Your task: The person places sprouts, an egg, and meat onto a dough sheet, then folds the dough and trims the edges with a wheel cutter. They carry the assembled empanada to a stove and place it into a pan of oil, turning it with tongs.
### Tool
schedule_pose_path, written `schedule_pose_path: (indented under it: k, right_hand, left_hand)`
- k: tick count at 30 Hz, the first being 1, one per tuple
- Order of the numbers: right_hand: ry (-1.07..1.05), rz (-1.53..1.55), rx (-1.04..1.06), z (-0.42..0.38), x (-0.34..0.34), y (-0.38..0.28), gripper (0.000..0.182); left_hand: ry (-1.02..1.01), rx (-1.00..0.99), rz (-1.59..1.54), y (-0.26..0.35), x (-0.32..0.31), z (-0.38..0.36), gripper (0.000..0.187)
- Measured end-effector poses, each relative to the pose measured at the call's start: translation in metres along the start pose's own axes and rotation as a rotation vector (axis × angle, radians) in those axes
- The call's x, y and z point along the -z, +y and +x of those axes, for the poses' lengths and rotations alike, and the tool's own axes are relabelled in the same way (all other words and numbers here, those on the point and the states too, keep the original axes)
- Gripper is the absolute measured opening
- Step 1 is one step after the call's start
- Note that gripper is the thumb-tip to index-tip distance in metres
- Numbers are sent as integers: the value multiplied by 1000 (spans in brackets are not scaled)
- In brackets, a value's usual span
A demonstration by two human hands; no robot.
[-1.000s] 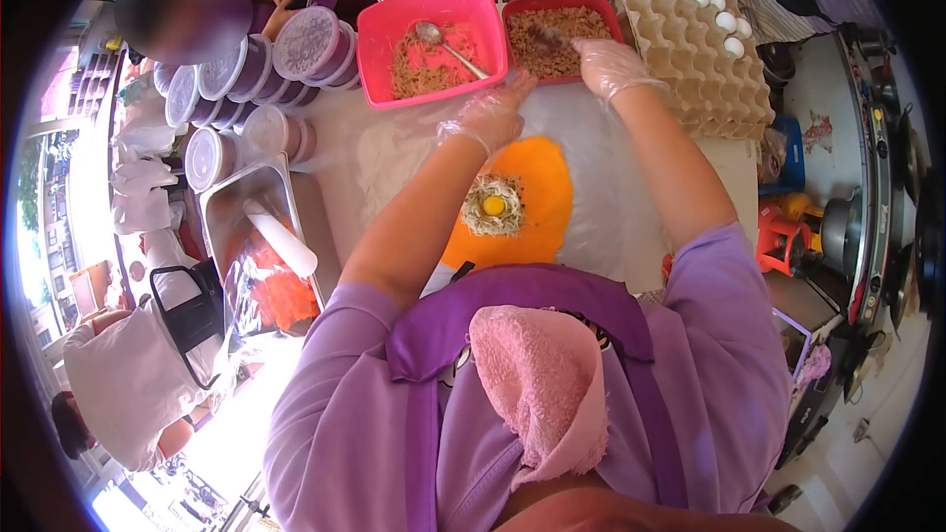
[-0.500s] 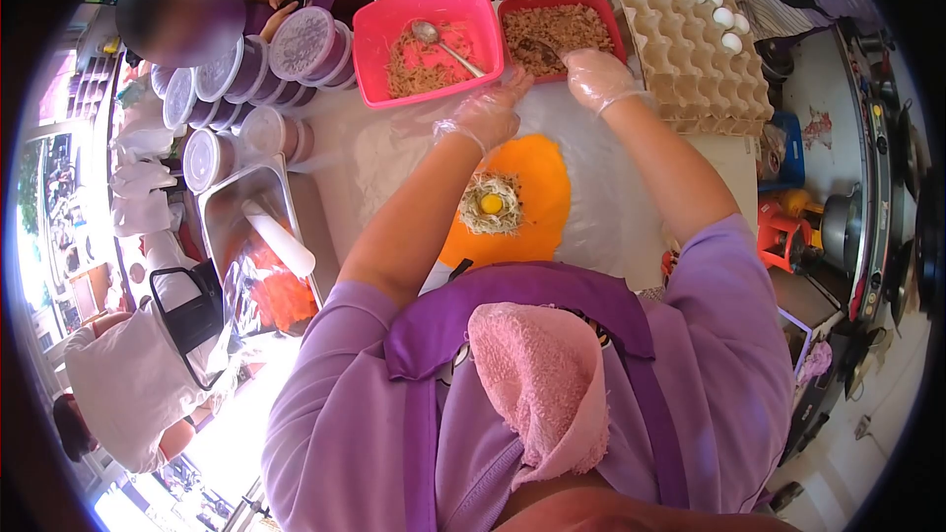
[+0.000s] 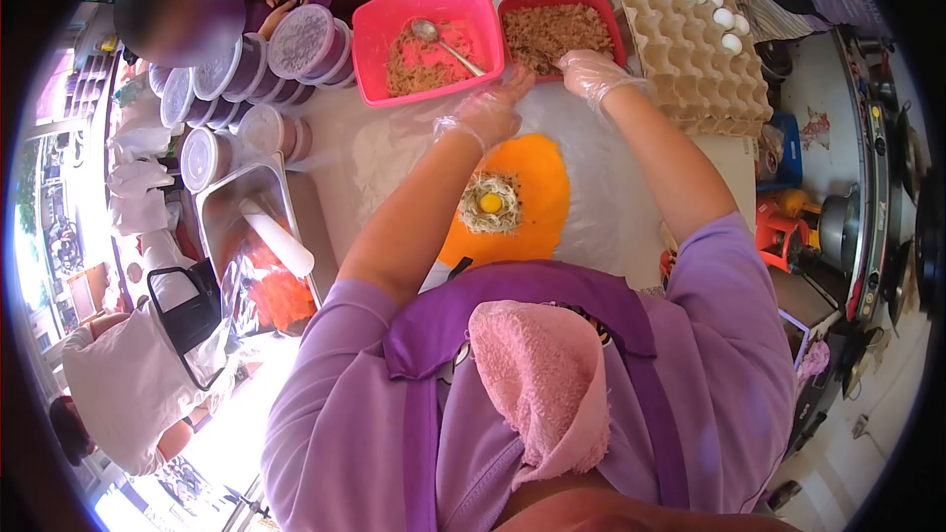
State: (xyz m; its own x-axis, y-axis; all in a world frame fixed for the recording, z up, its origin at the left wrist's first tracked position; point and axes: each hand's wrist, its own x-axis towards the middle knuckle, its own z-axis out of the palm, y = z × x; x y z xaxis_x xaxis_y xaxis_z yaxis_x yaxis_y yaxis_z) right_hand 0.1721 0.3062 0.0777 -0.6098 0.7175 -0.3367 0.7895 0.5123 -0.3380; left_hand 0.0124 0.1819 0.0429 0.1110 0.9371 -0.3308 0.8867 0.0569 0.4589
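A cardboard egg tray (image 3: 680, 49) fills the upper right of the frame, a few white eggs (image 3: 723, 18) sitting along its far right edge. At the left, a metal tray (image 3: 312, 187) holds something orange-red in clear plastic (image 3: 281, 298), with a white cylindrical piece (image 3: 279, 239) lying across it. Top centre, the big pink tub (image 3: 374, 49) has pale-brown shreds (image 3: 414, 76) on its bottom and a metal spoon (image 3: 426, 31) resting in them. Right beside it, the smaller red tub (image 3: 619, 39) is spread with a brown, crumbly filling (image 3: 557, 25). Round lidded tubs (image 3: 299, 41) are stacked in the upper left, contents dark through the sides.

A flat orange sheet (image 3: 542, 177) lies at the centre, bearing a ring of pale shreds (image 3: 478, 221) around a yolk (image 3: 491, 203).

Both arms stretch up the frame, hands in clear gloves. The left hand (image 3: 489, 111) is unfolded, fingers pointing to the upper right before the tubs. The right hand (image 3: 591, 76) curls at the red tub's near edge; whether it grips anything, I cannot tell.
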Motion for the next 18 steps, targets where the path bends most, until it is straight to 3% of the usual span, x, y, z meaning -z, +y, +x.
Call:
schedule_pose_path:
  k: [6,9,12,14,18]
  right_hand:
    - [-124,212,-32,2,5,12,38]
    - [-187,365,-180,3,2,18,41]
    - [-261,578,-160,21,-22,49,42]
    - [-324,849,-288,22,-25,57,40]
    - [-312,1041,-323,21,-31,65,38]
  left_hand:
    - [-25,16,-4,6,8,-3,73]
    - [-48,43,-25,11,13,-8,72]
    - [-71,66,-43,15,19,-8,72]
    - [-79,72,-34,15,19,-7,72]
    - [40,-30,16,10,7,-9,68]
